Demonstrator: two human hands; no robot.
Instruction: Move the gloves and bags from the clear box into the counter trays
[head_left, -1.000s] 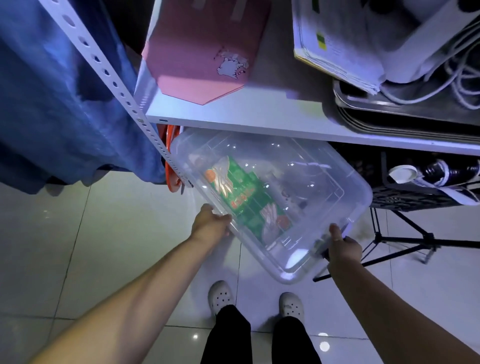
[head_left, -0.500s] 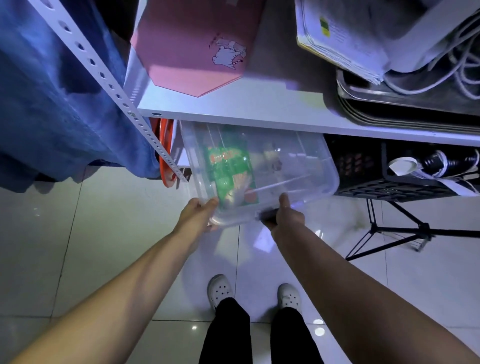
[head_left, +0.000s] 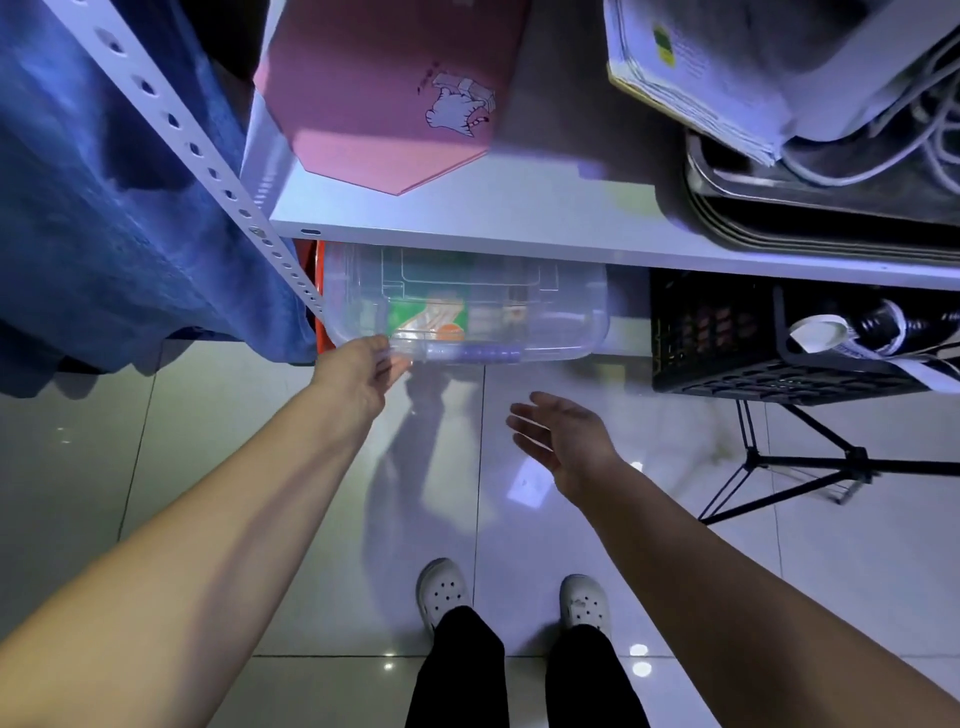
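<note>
Clear box (head_left: 467, 306) sits under the white shelf (head_left: 519, 228), far part hidden by the shelf edge. Green packet (head_left: 428, 317) inside, print unreadable. Left hand (head_left: 363, 371) touches the box's near-left corner, fingers loose, no firm grip visible. Right hand (head_left: 563, 436) hangs open over the floor, apart from the box. Black crate (head_left: 727, 338) at right.

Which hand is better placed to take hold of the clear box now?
Left. The left hand is at the clear box front rim; the right hand hangs open, clear of it.
</note>
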